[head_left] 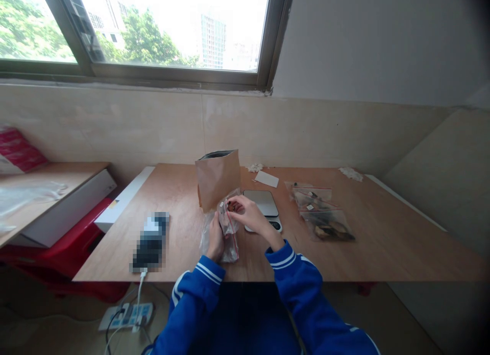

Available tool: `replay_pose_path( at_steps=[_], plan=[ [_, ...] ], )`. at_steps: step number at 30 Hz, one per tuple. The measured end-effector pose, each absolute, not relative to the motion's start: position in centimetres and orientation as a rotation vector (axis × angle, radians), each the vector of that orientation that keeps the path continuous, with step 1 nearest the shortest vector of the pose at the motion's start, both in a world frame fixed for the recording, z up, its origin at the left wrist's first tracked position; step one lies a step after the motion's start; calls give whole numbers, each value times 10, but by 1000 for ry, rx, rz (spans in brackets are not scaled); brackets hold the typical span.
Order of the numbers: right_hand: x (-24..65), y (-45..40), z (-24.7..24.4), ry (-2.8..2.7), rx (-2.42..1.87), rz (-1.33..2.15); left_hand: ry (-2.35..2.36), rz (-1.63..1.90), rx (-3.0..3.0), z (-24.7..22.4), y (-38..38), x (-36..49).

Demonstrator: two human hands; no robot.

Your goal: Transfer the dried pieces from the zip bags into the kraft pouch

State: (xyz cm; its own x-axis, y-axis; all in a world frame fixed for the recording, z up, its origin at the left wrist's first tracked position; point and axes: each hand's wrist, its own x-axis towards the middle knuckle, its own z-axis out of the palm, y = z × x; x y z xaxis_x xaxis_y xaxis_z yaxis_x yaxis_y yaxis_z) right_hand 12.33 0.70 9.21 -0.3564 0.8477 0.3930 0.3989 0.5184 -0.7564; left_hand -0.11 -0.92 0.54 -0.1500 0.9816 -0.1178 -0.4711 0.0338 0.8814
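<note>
My left hand is closed on a clear zip bag with a red seal line, holding it over the table in front of me. At the top of this bag, the fingers of my right hand are pinched around a small dark brown piece, too small to name. More clear plastic hangs below my left hand. Just behind the bag stands a brown paper pouch, its top open. A white kitchen scale lies partly hidden beyond my right wrist.
Several clear zip bags with dark dried pieces lie on the right of the wooden table. A white card is behind the scale. To the left, a phone-like device has a white cable running to a power strip below.
</note>
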Motion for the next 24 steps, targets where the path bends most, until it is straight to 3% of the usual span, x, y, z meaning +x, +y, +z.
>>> replay_pose_path(
  at_steps=[8, 24],
  plan=[
    [121, 4, 79, -2140, -1107, 539, 796, 1386, 577, 7, -9, -1],
    [124, 7, 81, -2049, -1111, 666, 727, 1331, 433, 9, -7, -5]
  ],
)
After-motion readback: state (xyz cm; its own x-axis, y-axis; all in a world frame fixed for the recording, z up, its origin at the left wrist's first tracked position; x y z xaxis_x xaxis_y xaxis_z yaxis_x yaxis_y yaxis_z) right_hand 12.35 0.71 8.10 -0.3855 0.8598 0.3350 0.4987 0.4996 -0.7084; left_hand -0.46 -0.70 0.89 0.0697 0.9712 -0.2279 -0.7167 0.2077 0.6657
